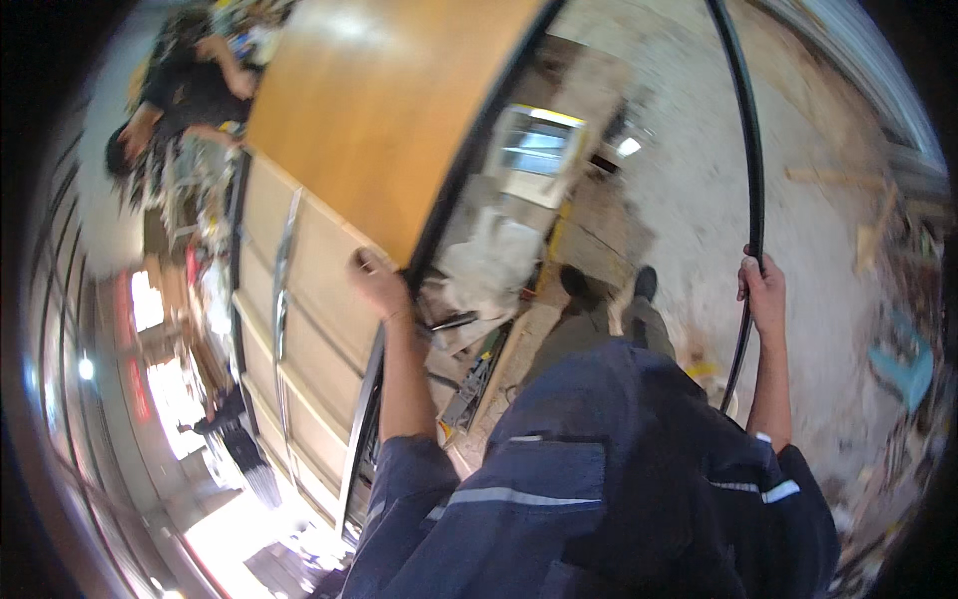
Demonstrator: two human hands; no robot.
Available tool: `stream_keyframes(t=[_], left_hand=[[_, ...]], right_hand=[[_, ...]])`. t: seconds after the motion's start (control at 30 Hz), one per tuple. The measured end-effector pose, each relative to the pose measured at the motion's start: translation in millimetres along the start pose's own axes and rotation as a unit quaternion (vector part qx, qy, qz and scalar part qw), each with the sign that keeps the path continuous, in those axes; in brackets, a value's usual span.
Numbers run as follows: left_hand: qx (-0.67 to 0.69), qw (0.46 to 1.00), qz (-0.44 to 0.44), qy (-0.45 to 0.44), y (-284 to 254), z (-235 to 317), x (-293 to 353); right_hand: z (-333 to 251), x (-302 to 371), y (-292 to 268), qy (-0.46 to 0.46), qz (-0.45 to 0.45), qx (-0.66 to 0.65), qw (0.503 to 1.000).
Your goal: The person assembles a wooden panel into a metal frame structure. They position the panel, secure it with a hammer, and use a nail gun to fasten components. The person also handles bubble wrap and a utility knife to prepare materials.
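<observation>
A large orange-brown wooden panel (374,110) lies over a black-edged frame with pale beige inner panels (319,235) on my left. My left hand (384,288) is at the panel's near corner, fingers curled against its edge; what lies under the fingertips is partly hidden. Out to my right, my right hand (765,292) is closed round a long, thin black strip (748,120). The strip runs up past the top of the view with a slight bend, and its lower end drops behind my forearm.
Another person (195,85) in dark clothes bends at the panel's far left side. A second person (239,439) stands farther off. Between frame and strip, a white-framed glass piece (539,150) and a crumpled pale cloth (489,260) lie low. A light-blue object (903,364) sits at right.
</observation>
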State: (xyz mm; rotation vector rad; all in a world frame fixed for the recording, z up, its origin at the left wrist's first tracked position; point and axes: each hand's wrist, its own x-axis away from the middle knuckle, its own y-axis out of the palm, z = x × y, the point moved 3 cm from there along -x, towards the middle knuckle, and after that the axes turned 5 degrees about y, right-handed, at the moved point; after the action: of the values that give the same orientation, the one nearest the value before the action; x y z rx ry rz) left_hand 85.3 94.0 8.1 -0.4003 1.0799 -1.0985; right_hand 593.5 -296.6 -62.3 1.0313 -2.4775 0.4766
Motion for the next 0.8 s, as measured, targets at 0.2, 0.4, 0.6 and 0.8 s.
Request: stream_keyframes(t=[0.2,0.4,0.6,0.8], left_hand=[[0.183,0.969,-0.081,-0.147,-34.7,99.3,42.6],[0.440,0.776,-0.445,-0.075,-32.7,142.7,134.5],[0.488,0.783,-0.362,-0.133,-43.7,135.8,95.3],[0.510,0.851,-0.055,-0.108,-31.2,72.2,-5.6]], right_hand=[[-165.2,19.9,171.4,-0.107,-0.175,0.107,0.973],[-230.7,65.7,355.1,-0.119,-0.362,0.145,0.913],[-261.4,62.6,501.1,-0.144,-0.441,0.140,0.875],[-258.1,64.1,556.6,-0.307,-0.407,0.235,0.828]])
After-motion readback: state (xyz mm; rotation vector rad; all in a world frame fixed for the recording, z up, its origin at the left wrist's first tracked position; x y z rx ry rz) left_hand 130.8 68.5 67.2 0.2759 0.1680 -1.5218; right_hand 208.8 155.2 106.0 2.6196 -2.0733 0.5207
